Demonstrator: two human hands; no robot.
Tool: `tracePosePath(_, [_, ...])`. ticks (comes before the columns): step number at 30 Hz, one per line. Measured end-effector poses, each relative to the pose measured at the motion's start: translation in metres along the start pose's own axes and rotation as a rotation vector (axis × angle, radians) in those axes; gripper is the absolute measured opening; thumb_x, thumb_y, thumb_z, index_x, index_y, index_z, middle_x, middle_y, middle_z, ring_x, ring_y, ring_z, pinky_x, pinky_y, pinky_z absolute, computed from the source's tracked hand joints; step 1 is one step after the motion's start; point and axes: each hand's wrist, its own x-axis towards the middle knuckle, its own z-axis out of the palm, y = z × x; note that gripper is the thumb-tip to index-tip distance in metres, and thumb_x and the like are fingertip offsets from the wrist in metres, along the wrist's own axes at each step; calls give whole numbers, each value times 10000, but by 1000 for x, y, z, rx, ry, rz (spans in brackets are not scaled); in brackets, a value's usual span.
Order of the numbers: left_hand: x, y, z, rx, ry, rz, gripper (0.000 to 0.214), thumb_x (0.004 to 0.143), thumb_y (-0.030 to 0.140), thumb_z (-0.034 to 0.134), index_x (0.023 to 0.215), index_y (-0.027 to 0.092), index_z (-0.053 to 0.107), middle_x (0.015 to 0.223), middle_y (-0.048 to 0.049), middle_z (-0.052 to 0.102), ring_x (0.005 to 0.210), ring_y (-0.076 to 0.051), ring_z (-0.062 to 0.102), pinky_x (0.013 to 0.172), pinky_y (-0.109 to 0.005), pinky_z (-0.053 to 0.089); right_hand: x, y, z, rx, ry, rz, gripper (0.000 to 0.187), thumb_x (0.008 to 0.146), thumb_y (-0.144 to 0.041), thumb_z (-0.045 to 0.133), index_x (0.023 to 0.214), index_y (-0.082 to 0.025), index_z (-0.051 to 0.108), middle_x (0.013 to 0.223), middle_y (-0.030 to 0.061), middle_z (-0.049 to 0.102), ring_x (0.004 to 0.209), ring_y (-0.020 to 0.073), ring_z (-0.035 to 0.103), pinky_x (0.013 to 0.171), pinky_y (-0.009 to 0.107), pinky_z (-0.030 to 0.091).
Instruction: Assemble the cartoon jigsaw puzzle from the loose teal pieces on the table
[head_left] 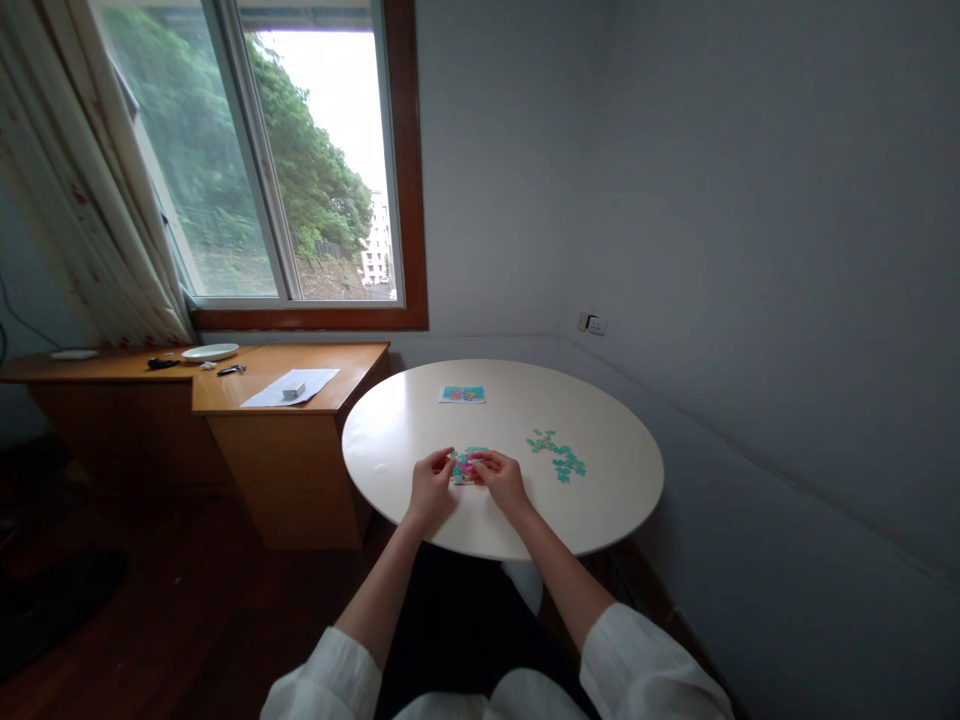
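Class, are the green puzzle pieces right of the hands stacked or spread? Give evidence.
Spread: the green puzzle pieces lie in an uneven patch, with white table showing between some of them.

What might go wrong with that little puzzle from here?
The puzzle sits between the left hand and right hand, so a nudge from either might shift its pieces.

The loose pieces lie to the right of the right hand; a wide sweep of that arm might scatter them.
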Motion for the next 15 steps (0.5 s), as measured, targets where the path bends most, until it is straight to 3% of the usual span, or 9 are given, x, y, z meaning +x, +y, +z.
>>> tracePosePath(4, [0, 0, -2, 133, 56, -37, 250, 702, 162, 575, 922, 111, 682, 753, -77, 697, 706, -163, 624, 670, -268, 475, 0, -2, 0, -16, 35, -29, 235, 540, -334, 673, 704, -167, 650, 553, 16, 652, 513, 159, 610, 532, 290, 514])
tracePosePath(11, [-9, 11, -3, 450, 20, -106, 222, 712, 137, 558, 882, 167, 697, 867, -88, 709, 823, -199, 640, 786, -320, 441, 3, 3, -4, -92, 124, -94, 176, 579, -309, 597, 684, -175, 638, 508, -6, 608, 485, 143, 564, 474, 263, 467])
tracePosePath(15, [-15, 19, -4, 493, 17, -124, 190, 741, 167, 545, 849, 181, 700, 857, -82, 713, 841, -209, 639, 820, -338, 408, 6, 7, -7, -112, 162, -103, 179, 587, -306, 572, 691, -172, 632, 495, -11, 587, 473, 134, 540, 448, 246, 433])
